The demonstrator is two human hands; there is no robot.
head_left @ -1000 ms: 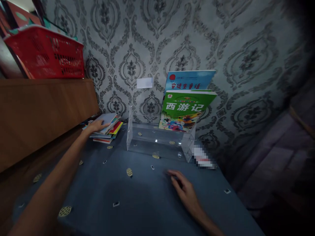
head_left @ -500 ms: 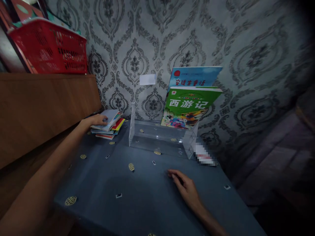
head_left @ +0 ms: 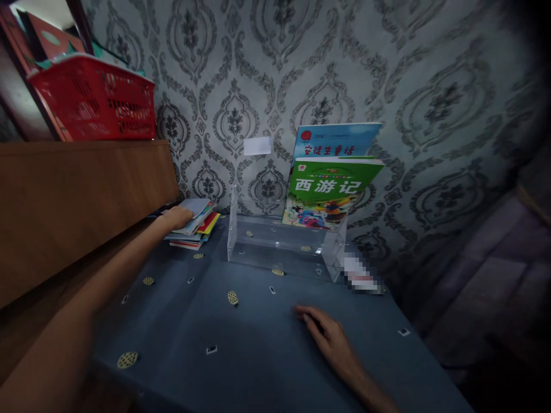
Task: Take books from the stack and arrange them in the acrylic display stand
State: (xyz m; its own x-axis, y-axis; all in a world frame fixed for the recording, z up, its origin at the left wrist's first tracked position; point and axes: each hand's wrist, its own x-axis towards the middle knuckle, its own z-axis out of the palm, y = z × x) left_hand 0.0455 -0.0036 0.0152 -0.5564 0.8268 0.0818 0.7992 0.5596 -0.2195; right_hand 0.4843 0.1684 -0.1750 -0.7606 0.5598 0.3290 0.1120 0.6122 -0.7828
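Observation:
My left hand (head_left: 177, 218) is closed at the left side of a stack of thin books (head_left: 196, 229), gripping a light-covered book (head_left: 196, 205) at the top. Its fingertips are mostly hidden. My right hand (head_left: 329, 332), empty and with loosely bent fingers apart, is over the front right of the table (head_left: 253, 355). Between the hands and the wall stands a clear acrylic rack (head_left: 275, 244). A green book (head_left: 329, 192) leans upright in its right part, with a blue book (head_left: 336, 140) behind it.
A red plastic basket (head_left: 94, 100) sits on a brown wooden cabinet (head_left: 86, 201) at left. Patterned wallpaper (head_left: 235, 109) rises behind the table. A blurred-out white item (head_left: 361, 275) lies right of the rack. A pale cloth (head_left: 495, 275) hangs at the right.
My left hand has turned and its fingers have curled at the book stack; the thumb no longer shows on top. My right hand stays nearly still. The view has tilted slightly.

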